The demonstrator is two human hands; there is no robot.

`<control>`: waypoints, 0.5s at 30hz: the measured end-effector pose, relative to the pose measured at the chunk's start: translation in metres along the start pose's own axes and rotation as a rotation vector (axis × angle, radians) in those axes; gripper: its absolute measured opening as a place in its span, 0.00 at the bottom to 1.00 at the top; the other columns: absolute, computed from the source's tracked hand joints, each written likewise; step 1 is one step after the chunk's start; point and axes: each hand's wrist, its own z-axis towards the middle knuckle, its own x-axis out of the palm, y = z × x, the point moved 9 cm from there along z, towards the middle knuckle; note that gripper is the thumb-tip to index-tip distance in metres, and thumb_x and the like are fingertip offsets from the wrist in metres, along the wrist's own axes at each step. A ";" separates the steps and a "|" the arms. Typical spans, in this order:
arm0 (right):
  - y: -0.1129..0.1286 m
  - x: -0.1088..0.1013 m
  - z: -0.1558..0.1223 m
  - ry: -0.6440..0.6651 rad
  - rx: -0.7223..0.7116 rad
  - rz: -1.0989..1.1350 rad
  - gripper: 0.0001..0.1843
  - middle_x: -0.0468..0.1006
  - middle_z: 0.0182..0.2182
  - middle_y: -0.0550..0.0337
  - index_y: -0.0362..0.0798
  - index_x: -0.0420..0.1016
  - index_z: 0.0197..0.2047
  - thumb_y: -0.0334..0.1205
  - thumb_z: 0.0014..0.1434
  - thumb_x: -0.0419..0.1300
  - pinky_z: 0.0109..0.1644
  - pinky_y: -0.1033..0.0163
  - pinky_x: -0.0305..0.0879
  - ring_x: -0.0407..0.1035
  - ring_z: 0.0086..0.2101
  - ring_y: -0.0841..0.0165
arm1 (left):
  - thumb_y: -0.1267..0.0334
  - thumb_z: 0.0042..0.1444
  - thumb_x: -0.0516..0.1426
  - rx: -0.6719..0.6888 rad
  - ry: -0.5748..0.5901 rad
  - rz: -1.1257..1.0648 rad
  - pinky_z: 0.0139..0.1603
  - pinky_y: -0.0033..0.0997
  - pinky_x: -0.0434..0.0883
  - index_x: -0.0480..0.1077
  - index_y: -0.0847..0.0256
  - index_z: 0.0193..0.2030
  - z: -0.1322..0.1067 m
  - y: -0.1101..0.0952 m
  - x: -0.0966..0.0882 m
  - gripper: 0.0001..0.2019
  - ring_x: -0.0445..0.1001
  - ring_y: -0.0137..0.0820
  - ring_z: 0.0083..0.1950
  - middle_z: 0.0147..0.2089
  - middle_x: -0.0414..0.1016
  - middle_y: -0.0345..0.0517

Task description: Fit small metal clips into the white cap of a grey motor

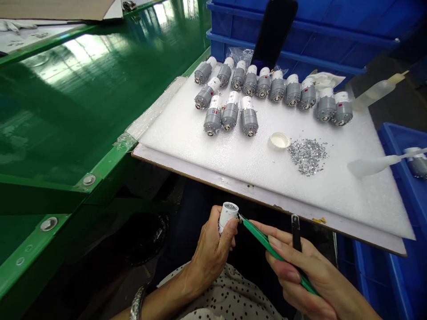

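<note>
My left hand [213, 244] is closed round a small model spacecraft module; its white cylindrical end [228, 213] points up, and my fingers hide the lower part. In my right hand [300, 266] is a slim green tool that looks like tweezers [263, 240]. Its fine metal tip meets the side of the white cylinder, by my left thumb. A black stick-like tool [296, 233] with a pale end also pokes up between the fingers of my right hand. Both hands are in front of the foam-covered board [200, 155], over my lap.
Several finished-looking grey and white modules [249, 118] stand in rows on the foam. Nearer lie a white cap [279, 140] and a heap of tiny silver pieces [308, 155]. Squeeze bottles [373, 165] rest at right. Blue crates [327, 40] and a dark phone [275, 33] stand behind; a green-framed table [100, 111] is at left.
</note>
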 end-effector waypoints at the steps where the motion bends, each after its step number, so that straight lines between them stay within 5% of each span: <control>1: -0.002 0.001 0.000 0.017 0.014 0.035 0.23 0.62 0.23 0.69 0.56 0.78 0.53 0.55 0.57 0.66 0.14 0.78 0.40 0.42 0.12 0.89 | 0.46 0.69 0.45 0.007 -0.008 0.004 0.29 0.26 0.66 0.60 0.58 0.42 0.000 0.000 -0.001 0.17 0.66 0.25 0.26 0.26 0.64 0.33; 15: -0.021 0.025 0.006 0.399 0.111 0.539 0.11 0.65 0.21 0.72 0.49 0.80 0.47 0.41 0.62 0.64 0.14 0.76 0.40 0.39 0.10 0.89 | 0.47 0.66 0.50 0.111 -0.150 0.055 0.33 0.31 0.63 0.61 0.58 0.45 -0.002 0.009 -0.016 0.15 0.66 0.29 0.30 0.31 0.68 0.38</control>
